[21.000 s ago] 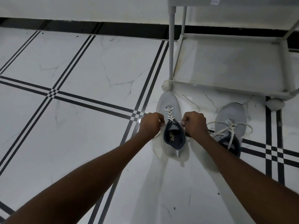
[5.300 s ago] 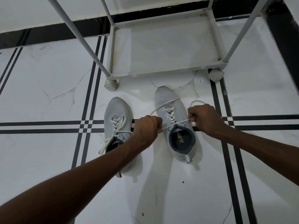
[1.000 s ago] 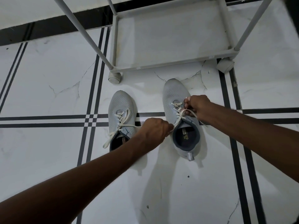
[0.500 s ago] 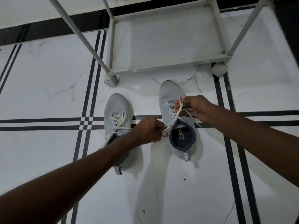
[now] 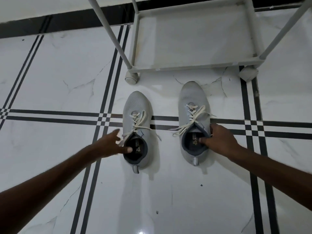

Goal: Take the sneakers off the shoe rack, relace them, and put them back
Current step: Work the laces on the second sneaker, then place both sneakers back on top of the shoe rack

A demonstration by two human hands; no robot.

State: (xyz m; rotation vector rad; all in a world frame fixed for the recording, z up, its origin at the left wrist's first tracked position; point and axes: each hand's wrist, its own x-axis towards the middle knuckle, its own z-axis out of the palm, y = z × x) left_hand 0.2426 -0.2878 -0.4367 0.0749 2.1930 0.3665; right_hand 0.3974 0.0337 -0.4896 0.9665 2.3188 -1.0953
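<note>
- White marble-look floor (image 5: 50,73) with black double-line borders; black skirting strip along the wall at top.
- White shoe rack (image 5: 194,66) at top centre-right, standing on round feet; its bottom shelf is bare.
- Two grey mesh sneakers on the floor just in front of the rack, toes toward it, side by side but apart.
- Left sneaker (image 5: 136,105) sits a bit nearer the camera; white laces (image 5: 137,123) threaded, ends loose, one end trailing onto the floor on its right side.
- Right sneaker (image 5: 192,95) has its toe close to the rack's front rail; its white laces (image 5: 194,115) are threaded too, with loose ends splayed to both sides over the floor.
- Dark navy collar and insole visible in both shoes, logo print on each insole.
- Left hand (image 5: 109,144) at the left sneaker's opening: thumb tip dipped inside the collar, fingers (image 5: 114,132) spread apart along the outer side, not yet closed on the shoe.
- Right hand (image 5: 219,141) pinches the right sneaker's collar on its right side: thumb inside the opening, fingers (image 5: 213,128) wrapped on the outside wall.
- Both forearms bare, reaching in from the bottom corners.
- Both sneakers flat on the floor, soles down.
</note>
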